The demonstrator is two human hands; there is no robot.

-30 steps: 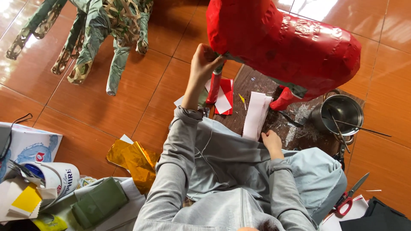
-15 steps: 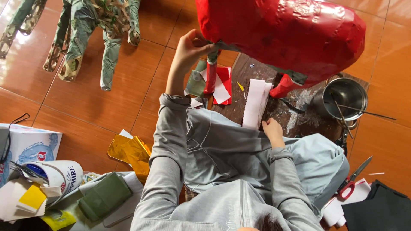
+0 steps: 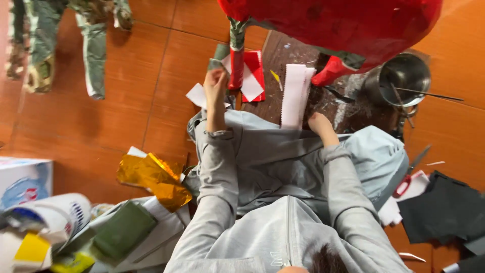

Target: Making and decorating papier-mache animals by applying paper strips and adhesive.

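Gold crinkled foil [image 3: 151, 178] lies on the tiled floor at about eight o'clock, and up at twelve o'clock the left hand [image 3: 216, 86] pinches a small white paper scrap [image 3: 198, 95] just beside the red-and-white wrapped leg [image 3: 236, 60] of the big red papier-mâché figure [image 3: 353, 25]. Papering that leg seems the step in hand, so the next move likely calls for pressing the scrap flat. Right of centre, the right hand [image 3: 320, 123] rests loosely curled, gripping nothing I can see, touching the pink crepe strip [image 3: 295, 95] near the steel pot [image 3: 402, 80].
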